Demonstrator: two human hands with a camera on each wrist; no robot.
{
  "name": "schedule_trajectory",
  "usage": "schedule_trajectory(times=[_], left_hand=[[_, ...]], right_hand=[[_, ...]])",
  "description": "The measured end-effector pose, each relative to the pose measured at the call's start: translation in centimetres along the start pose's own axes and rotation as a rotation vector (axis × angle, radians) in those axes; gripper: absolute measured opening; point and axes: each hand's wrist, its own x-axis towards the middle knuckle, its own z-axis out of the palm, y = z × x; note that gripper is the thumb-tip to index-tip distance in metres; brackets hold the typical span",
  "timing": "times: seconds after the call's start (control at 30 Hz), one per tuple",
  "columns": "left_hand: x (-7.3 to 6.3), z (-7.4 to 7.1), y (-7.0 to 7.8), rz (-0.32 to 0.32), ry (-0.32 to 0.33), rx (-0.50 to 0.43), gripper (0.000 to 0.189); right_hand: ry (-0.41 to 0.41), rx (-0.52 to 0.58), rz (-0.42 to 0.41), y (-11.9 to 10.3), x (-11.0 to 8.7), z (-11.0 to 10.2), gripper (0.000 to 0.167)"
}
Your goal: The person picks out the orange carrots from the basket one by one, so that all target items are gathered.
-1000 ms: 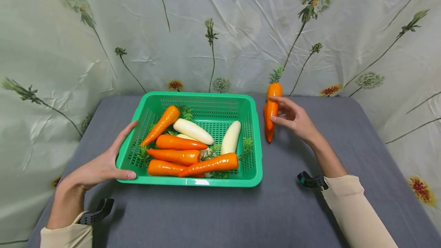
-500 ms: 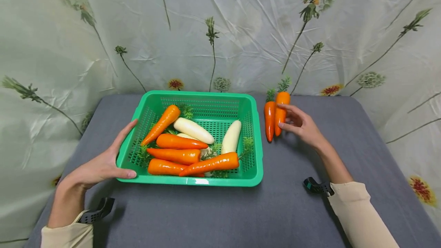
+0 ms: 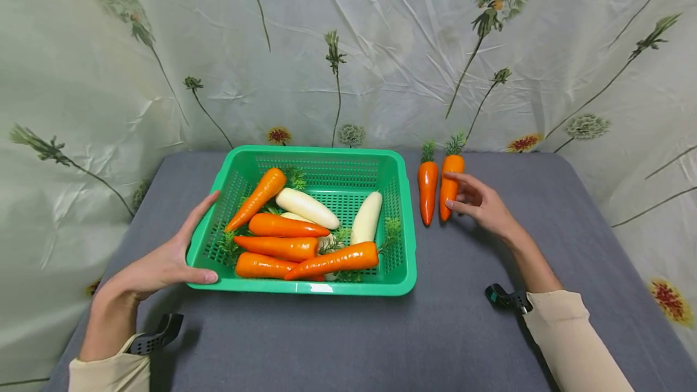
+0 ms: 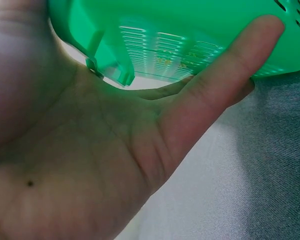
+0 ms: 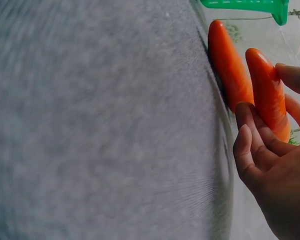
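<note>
Right hand (image 3: 481, 205) shifting farther right of green basket (image 3: 354, 287), carrying pinched carrot (image 3: 449, 190) along. Second carrot (image 3: 428, 192) nearer green basket, partly hidden behind pinched carrot earlier, now showing fully, leafy top (image 3: 428, 151) included. Clear gap now opening between both carrots.

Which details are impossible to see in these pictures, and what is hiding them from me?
Head view: whether the small cream-white patches between the glossy orange tapered carrots are one piece; carrots cover the rest.
Left wrist view: contents of the perforated green plastic basket, behind its wall.
Right wrist view: most of that basket, beyond the top edge.
Right wrist view: most green leaves of the held carrot, behind the right hand.
</note>
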Motion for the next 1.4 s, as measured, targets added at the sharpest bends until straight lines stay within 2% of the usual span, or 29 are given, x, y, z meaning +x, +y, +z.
schedule_trajectory(times=[0.43, 0.9, 1.23, 1.4], left_hand=[[0.12, -0.03, 0.03, -0.007, -0.005, -0.012, 0.127], [-0.09, -0.12, -0.19, -0.001, 0.0, 0.016, 0.127], [0.07, -0.02, -0.18, 0.0, -0.001, -0.014, 0.127], [-0.01, -0.02, -0.12, 0.0, 0.012, 0.02, 0.126]], right_hand=[[-0.053, -0.065, 0.12, 0.26, 0.08, -0.09, 0.064], [-0.081, -0.059, 0.179, 0.16, 0.27, -0.09, 0.069], [-0.065, -0.096, 0.175, -0.11, 0.38, -0.43, 0.071], [-0.03, -0.124, 0.149, -0.48, 0.54, -0.48, 0.07]])
